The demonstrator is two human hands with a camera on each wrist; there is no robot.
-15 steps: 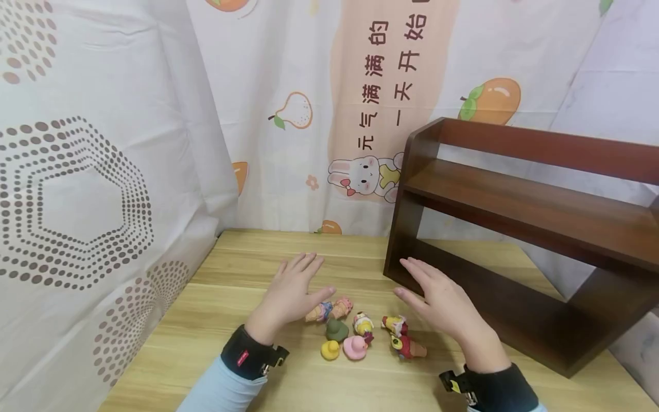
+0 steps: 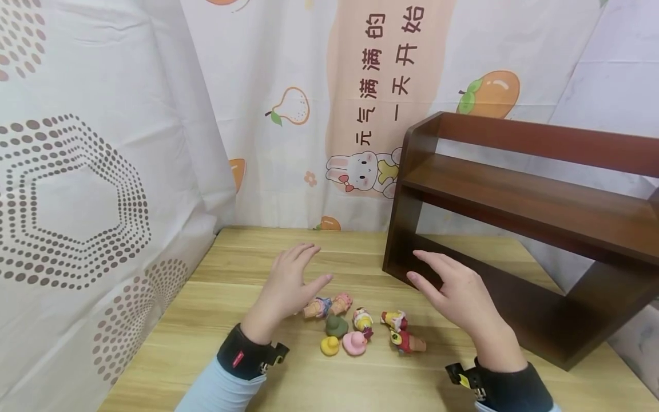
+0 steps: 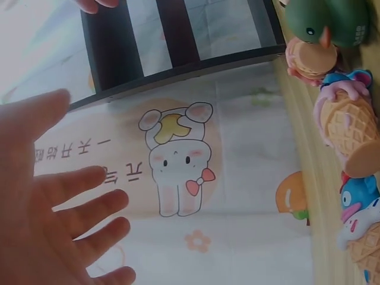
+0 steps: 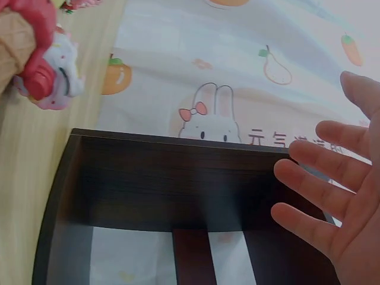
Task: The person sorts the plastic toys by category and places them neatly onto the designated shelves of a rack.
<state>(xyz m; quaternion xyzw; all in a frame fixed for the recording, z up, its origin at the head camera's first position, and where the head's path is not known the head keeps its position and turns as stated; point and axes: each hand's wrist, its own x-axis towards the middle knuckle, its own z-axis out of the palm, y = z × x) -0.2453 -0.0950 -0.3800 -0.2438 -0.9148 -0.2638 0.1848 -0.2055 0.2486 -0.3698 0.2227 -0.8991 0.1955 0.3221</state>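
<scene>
Right, both hands are raised over the wooden table [image 2: 360,383], fingers spread, thumbs standing well apart from the fingers. The left hand [image 2: 288,283] hangs just left of the blue-topped cone [image 2: 316,308] in the head view, with the pink-topped cone [image 2: 340,304] beside that. Here's the cluster, then, low in the middle between the two wrists: green duck [image 2: 336,325] behind, yellow duck [image 2: 329,345] and pink duck [image 2: 354,343] in front, a yellow-and-white figure [image 2: 362,319] right by the pink one. Across a gap of tabletop, the red-topped cone [image 2: 409,342] lies on its side, just in front of a yellow-and-red figure [image 2: 394,320]. Beyond that pair comes the right hand [image 2: 460,292], its fingertips in front of the dark shelf [image 2: 515,191], whose long front edge slants down that side; whether they touch it, I can't tell. Edges now: the fruit-print curtain [image 2: 283,171] meets the back rim, a dotted sheet [image 2: 77,200] hems the left, and a broad strip of wood runs between those and the toys.
</scene>
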